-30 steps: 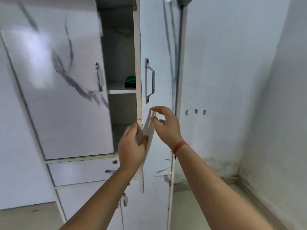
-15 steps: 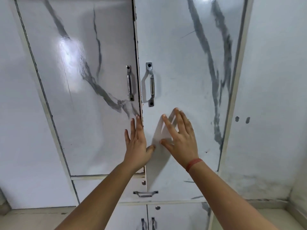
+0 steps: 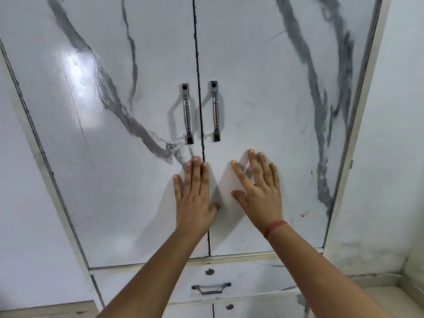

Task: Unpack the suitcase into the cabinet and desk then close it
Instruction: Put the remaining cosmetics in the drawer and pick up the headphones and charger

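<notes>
A: Head view, the only one. What's changing?
B: The right door (image 3: 275,99) of the cabinet (image 3: 229,42) was standing ajar a second ago with a shelf showing. Now it's sitting flush with the left door (image 3: 114,168), and the seam is running straight down from 12 between them.
A: Hands?
B: The left hand (image 3: 195,203) is lying flat on the left door, at 6 from the left handle (image 3: 187,113), fingers straight, thumb reaching over the seam. The right hand (image 3: 261,196) is pressing flat on the right door at 3 of the other, fingers spread wide. Neither is holding anything.
A: Meaning for the task?
B: I'm reading it as the cabinet part wrapping up. The suitcase isn't showing, so I can't tell whether it's closed; that's probably what's remaining.
A: Counts, quick.
B: Two upper doors. Two upright handles, the right handle (image 3: 215,111) just across the seam. One drawer (image 3: 252,281) at 6, with one pull handle (image 3: 211,288) and one keyhole (image 3: 209,271). Lower doors are sitting under it with one knob (image 3: 229,306) showing; the arms are hiding the rest. Two hands, one red wrist band (image 3: 275,228) on the right.
</notes>
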